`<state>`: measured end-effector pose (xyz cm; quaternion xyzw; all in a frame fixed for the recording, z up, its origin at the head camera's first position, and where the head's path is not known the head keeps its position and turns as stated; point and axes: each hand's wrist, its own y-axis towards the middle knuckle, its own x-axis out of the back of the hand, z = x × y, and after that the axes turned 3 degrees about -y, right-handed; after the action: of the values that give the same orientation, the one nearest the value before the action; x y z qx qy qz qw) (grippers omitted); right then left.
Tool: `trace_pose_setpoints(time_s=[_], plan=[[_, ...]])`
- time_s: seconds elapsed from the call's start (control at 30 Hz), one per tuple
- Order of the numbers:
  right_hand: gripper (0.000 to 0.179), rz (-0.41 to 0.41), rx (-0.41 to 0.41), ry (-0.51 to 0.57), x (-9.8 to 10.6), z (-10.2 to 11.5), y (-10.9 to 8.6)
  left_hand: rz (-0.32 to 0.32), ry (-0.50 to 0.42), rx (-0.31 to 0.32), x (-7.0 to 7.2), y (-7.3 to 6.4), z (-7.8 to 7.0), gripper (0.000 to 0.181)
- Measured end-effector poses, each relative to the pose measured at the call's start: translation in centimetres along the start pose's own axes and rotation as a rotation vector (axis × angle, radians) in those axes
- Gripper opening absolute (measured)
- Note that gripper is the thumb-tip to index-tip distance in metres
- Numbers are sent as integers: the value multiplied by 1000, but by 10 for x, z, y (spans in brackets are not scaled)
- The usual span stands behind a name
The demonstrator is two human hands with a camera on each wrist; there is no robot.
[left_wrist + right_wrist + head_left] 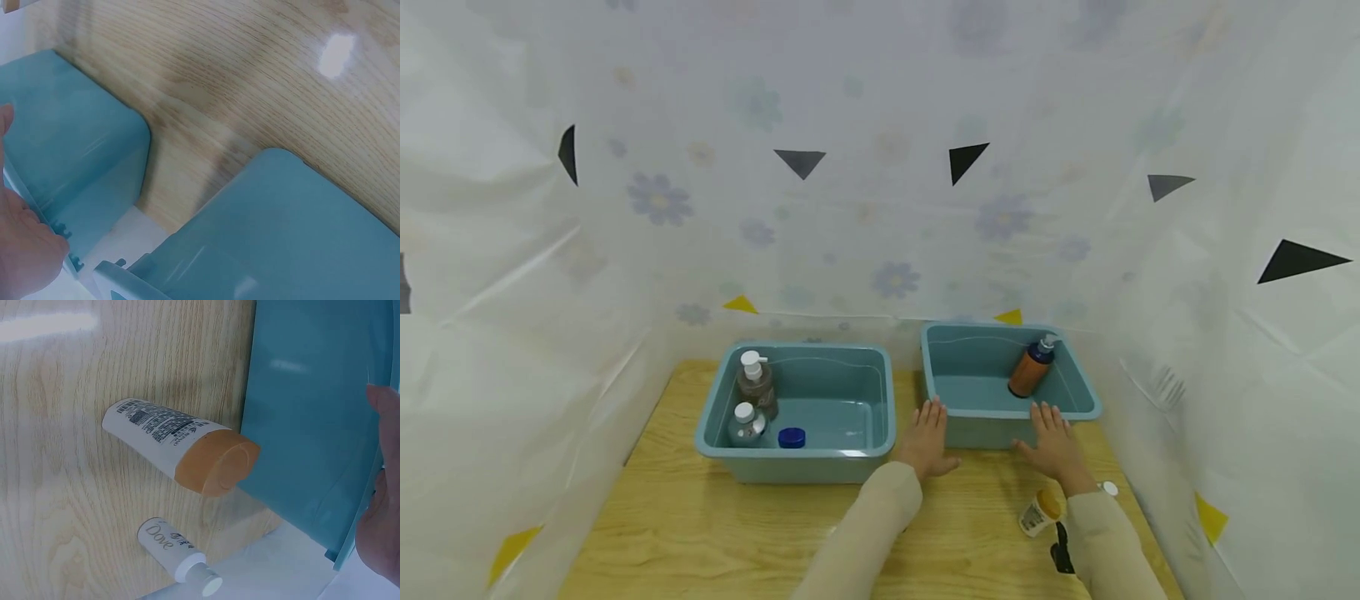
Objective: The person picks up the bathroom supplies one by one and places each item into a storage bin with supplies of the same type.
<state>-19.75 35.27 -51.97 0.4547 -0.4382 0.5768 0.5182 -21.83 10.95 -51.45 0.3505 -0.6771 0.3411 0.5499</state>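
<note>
While the left hand (927,442) and the right hand (1057,452) touch the right bin (981,432), their fingers lie straight, unclenched. An orange bottle (1028,373) sits inside.

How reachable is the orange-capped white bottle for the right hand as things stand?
Probably yes: the orange-capped white bottle is outside the bin, on the near table, with nothing seen covering it. The right hand, empty at the rim, would likely need to draw back.

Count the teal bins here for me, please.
2: the right bin, with the left hand and right hand at its front rim, and the left bin beside it. None appears hidden.
</note>
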Motion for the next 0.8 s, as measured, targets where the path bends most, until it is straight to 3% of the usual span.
trace_pose_setpoints(time_s=[0.33,0.8], plan=[[77,25,-5,24,0,3,-3,19,-6,19,-1,-3,0,87],[78,-9,6,15,-4,0,-10,35,-8,26,-4,-7,-4,87]])
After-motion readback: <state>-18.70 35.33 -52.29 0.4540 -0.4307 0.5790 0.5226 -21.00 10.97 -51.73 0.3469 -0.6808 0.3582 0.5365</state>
